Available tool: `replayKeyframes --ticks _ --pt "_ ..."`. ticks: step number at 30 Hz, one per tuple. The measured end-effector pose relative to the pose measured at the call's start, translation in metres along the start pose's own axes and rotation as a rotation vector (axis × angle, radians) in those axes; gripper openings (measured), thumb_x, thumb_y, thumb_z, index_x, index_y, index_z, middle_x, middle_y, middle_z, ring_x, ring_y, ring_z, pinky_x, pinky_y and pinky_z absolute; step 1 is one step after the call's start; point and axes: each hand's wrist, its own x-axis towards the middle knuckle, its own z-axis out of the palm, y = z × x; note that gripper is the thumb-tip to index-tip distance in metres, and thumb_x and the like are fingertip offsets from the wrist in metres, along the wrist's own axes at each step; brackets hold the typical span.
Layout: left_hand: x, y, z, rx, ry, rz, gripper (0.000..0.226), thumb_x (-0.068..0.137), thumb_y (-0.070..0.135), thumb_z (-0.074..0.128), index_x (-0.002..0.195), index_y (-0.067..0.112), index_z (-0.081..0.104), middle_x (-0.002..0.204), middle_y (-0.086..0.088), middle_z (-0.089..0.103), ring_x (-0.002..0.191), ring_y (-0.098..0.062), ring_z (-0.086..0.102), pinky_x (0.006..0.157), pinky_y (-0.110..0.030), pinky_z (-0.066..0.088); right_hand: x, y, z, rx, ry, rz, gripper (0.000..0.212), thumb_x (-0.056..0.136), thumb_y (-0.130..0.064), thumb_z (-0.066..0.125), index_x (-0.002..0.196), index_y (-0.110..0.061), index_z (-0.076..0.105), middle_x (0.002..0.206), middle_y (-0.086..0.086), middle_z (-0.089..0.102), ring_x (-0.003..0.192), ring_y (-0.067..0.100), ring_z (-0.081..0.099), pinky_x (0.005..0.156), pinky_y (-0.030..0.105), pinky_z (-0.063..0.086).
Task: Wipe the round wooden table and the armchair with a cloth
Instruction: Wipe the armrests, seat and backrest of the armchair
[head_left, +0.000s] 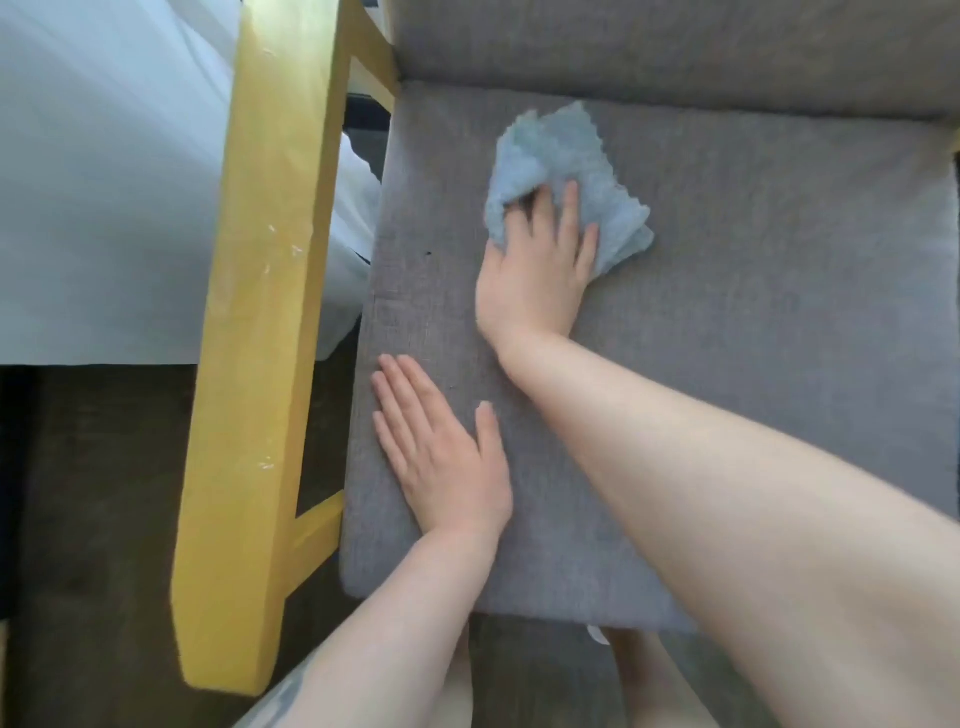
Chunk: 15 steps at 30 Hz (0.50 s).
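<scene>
The armchair has a grey fabric seat cushion (753, 364), a grey backrest (675, 41) and a yellow wooden armrest (260, 312) on its left side. A light blue cloth (561, 156) lies crumpled on the far middle of the seat. My right hand (535, 265) presses down on the cloth, fingers spread over it and partly tucked into its folds. My left hand (436, 452) lies flat on the cushion's near left part, fingers straight and together, holding nothing. The round wooden table is out of view.
White bedding (104, 182) hangs to the left of the chair, just beyond the yellow armrest. Dark carpet (93, 519) covers the floor below it. My bare legs (649, 680) show under the seat's front edge.
</scene>
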Motion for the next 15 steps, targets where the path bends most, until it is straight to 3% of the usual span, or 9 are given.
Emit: replayKeyframes --ticks 3,4,5,8,9,10,13,14,15 --pt "0.001 0.002 0.002 0.011 0.020 -0.015 0.080 0.089 0.048 0.022 0.150 0.003 -0.002 0.159 -0.016 0.003 0.147 -0.025 -0.002 0.119 -0.042 0.001 -0.027 -0.014 0.006 -0.009 -0.411 -0.837 0.049 0.094 -0.027 0.045 0.143 -0.031 0.043 0.158 -0.005 0.025 0.148 0.018 0.012 0.116 0.037 0.002" --pt "0.001 0.002 0.002 0.021 0.012 -0.017 0.079 0.089 0.048 0.021 0.151 0.003 -0.001 0.159 -0.016 0.002 0.147 -0.026 -0.002 0.119 -0.042 0.001 -0.013 0.009 -0.003 -0.058 -0.414 -0.952 0.054 0.092 -0.023 0.046 0.145 -0.032 0.039 0.158 -0.006 0.025 0.148 0.017 0.013 0.116 0.037 0.003" --pt "0.000 0.001 0.002 0.026 -0.001 -0.012 0.078 0.090 0.047 0.019 0.151 0.004 -0.003 0.160 -0.014 -0.002 0.147 -0.025 -0.006 0.119 -0.042 -0.001 0.003 0.036 -0.008 -0.122 -0.323 -0.837 0.060 0.090 -0.019 0.047 0.147 -0.032 0.034 0.158 -0.005 0.023 0.148 0.017 0.012 0.116 0.038 0.005" --pt "-0.002 0.009 0.001 0.065 -0.032 0.130 0.071 0.093 0.043 0.016 0.152 0.010 -0.004 0.160 -0.010 -0.006 0.147 -0.026 -0.008 0.119 -0.044 -0.002 0.019 0.123 -0.028 -0.129 0.072 0.173 0.057 0.096 -0.023 0.041 0.151 -0.027 0.026 0.161 -0.004 0.016 0.148 0.019 0.009 0.118 0.044 0.009" --pt "-0.003 0.015 0.003 0.096 -0.042 0.214 0.068 0.095 0.041 0.017 0.153 0.011 0.000 0.160 -0.009 -0.003 0.147 -0.027 -0.004 0.119 -0.045 0.000 0.004 0.132 -0.030 -0.102 0.125 0.404 0.054 0.097 -0.025 0.040 0.150 -0.024 0.030 0.161 -0.003 0.016 0.148 0.020 0.009 0.118 0.045 0.008" --pt "-0.003 0.023 0.008 0.121 -0.052 0.294 0.065 0.096 0.039 0.019 0.153 0.012 0.005 0.160 -0.008 0.002 0.148 -0.027 0.000 0.118 -0.046 0.002 -0.016 0.132 -0.029 -0.092 0.162 0.436 0.051 0.096 -0.026 0.041 0.147 -0.021 0.036 0.160 -0.001 0.019 0.148 0.023 0.011 0.118 0.045 0.008" --pt "-0.005 0.048 0.024 0.164 -0.070 0.415 0.064 0.092 0.034 0.027 0.152 0.012 0.021 0.159 -0.006 0.014 0.147 -0.024 0.011 0.116 -0.047 0.007 -0.098 0.141 -0.018 -0.116 -0.104 -0.307 0.060 0.086 -0.025 0.043 0.146 -0.023 0.040 0.156 0.000 0.029 0.146 0.024 0.020 0.116 0.044 0.011" --pt "-0.005 0.054 0.026 0.178 -0.077 0.427 0.066 0.090 0.033 0.028 0.152 0.012 0.021 0.159 -0.006 0.015 0.147 -0.024 0.012 0.116 -0.047 0.007 -0.111 0.164 -0.027 -0.178 -0.168 -0.491 0.063 0.084 -0.024 0.045 0.147 -0.025 0.036 0.156 -0.002 0.029 0.146 0.022 0.021 0.116 0.043 0.012" --pt "-0.005 0.058 0.028 0.187 -0.083 0.437 0.066 0.090 0.033 0.027 0.152 0.012 0.020 0.159 -0.006 0.014 0.147 -0.024 0.012 0.116 -0.047 0.007 -0.116 0.192 -0.037 -0.217 -0.169 -0.494 0.065 0.085 -0.021 0.048 0.148 -0.026 0.034 0.156 -0.002 0.029 0.146 0.021 0.021 0.117 0.042 0.012"
